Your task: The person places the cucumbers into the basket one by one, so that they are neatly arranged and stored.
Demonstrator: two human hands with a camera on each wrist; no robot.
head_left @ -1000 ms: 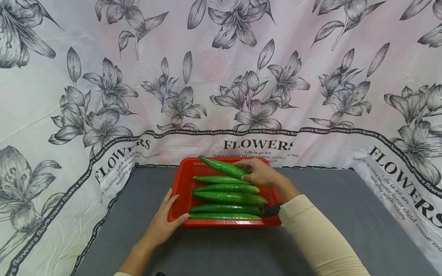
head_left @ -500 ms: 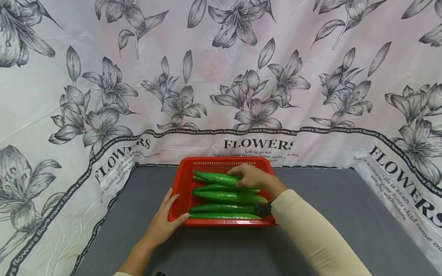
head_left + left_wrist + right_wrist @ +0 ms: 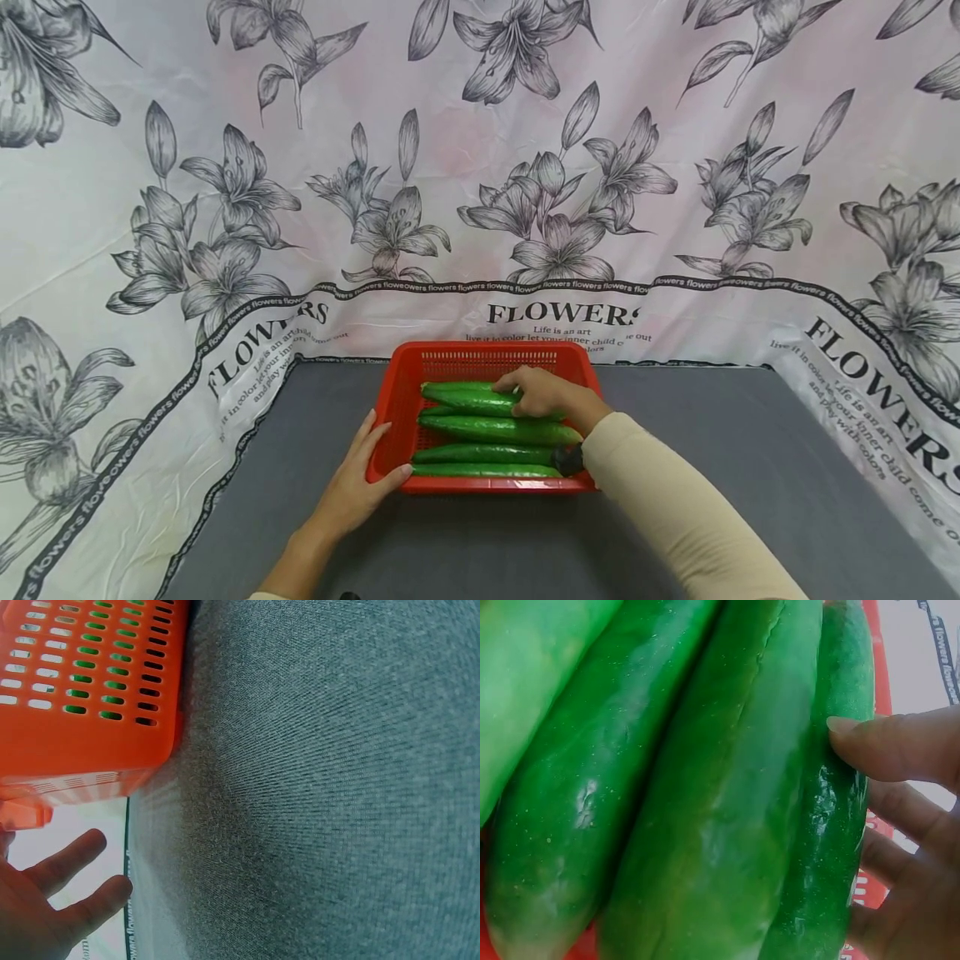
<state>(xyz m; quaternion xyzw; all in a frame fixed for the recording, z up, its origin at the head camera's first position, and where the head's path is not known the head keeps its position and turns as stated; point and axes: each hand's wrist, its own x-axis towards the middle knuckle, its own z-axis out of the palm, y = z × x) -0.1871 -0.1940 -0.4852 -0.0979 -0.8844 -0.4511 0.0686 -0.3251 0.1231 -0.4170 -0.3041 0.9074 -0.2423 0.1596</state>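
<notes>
A red slotted plastic basket (image 3: 391,450) stands on the table with several long green cucumbers (image 3: 495,429) lying side by side across it. My right hand (image 3: 551,395) reaches over the right side and holds one cucumber (image 3: 465,401) near the back of the row. In the right wrist view the thumb (image 3: 892,746) presses on that cucumber's near side, fingers along its far side. My left hand (image 3: 351,487) is at the basket's left front corner, thumb against the rim. Its other fingers are spread and fairly straight beside the wall, as the left wrist view shows.
Dark grey cloth (image 3: 465,542) covers the tabletop around the basket. Behind it hangs a white sheet (image 3: 420,321) printed with flowers and lettering, close to the basket's back rim. A black device (image 3: 568,460) on the right wrist overlaps the front cucumbers' right ends.
The cucumber in my right hand has come down from the back rim towards me, now lying level among the others. My left hand has stayed at the basket corner.
</notes>
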